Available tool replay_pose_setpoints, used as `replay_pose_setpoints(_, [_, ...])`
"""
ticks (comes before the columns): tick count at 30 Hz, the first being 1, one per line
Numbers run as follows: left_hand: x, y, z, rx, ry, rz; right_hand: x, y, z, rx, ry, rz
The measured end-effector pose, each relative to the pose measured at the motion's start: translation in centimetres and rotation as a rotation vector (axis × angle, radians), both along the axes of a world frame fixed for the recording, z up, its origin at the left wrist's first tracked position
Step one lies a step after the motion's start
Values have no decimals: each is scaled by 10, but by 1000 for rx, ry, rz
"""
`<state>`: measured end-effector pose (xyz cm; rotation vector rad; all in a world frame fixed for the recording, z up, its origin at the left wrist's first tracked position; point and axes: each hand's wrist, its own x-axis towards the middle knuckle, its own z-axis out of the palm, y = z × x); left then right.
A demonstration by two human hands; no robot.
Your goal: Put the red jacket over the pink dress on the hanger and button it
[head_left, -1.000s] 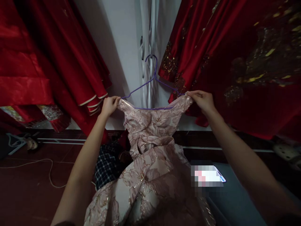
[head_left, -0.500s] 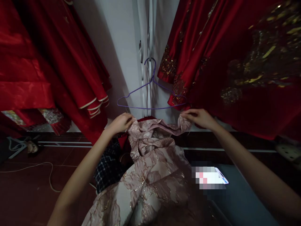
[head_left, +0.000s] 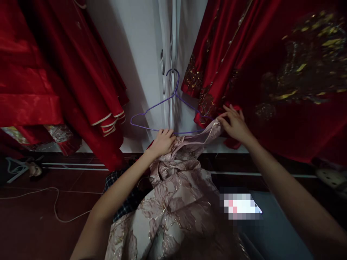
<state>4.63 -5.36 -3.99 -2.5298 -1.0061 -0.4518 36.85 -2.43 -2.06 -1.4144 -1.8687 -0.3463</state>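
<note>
Pink brocade dress (head_left: 176,187): centre of view, running from 6 o'clock up to just under the hanger, with its top edge bunched. At 9 o'clock, red garments (head_left: 54,72) hang in folds. Below them, at 8 o'clock, a pale cord (head_left: 54,206) loops over the dark floor (head_left: 32,234). The purple wire hanger (head_left: 155,105) hangs by its hook on the white wall (head_left: 141,54) at 12 o'clock. Its left end is bare and well clear of the cloth. A second ago the dress was stretched across both ends. Half a second ago it had dropped wholly below the bar, so it is now off the hanger on the left side. The left hand (head_left: 162,142) has moved in from the left end to the middle and is clenched on the gathered neckline just under the bottom bar. A plaid cloth (head_left: 127,202) shows beneath that forearm. The right hand (head_left: 235,122), at 1 o'clock, has come back up to the hanger's right end. Its fingers are stretched out and its fingertips are on the dress's shoulder. Cannot tell whether it pinches the cloth or only presses it. Behind it, a red gown with gold embroidery (head_left: 271,72) fills 2 to 3 o'clock. No brand, label or writing is legible anywhere. A blurred patch (head_left: 240,206) at 5 o'clock hides whatever lies on the grey surface (head_left: 271,231).
</note>
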Motion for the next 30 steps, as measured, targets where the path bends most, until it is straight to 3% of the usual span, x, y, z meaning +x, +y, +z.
replay_pose_setpoints(6, [-9,-38,24,43,-1,7,29,2,-11,4,-128,-99])
replay_pose_setpoints(13, [-16,-30,22,64,58,54,25,-8,-4,-2,-61,14])
replay_pose_setpoints(17, [-11,-25,19,12,30,0,4,-18,14,6,50,92])
replay_pose_setpoints(23, [21,-28,18,-121,-112,-96,-55,-26,46,74,188,84])
replay_pose_setpoints(27, [28,-31,21,-196,-282,-128,-74,-24,48,79,262,33])
replay_pose_setpoints(30, [11,-24,22,-181,-426,-167,-73,-18,42,58,290,56])
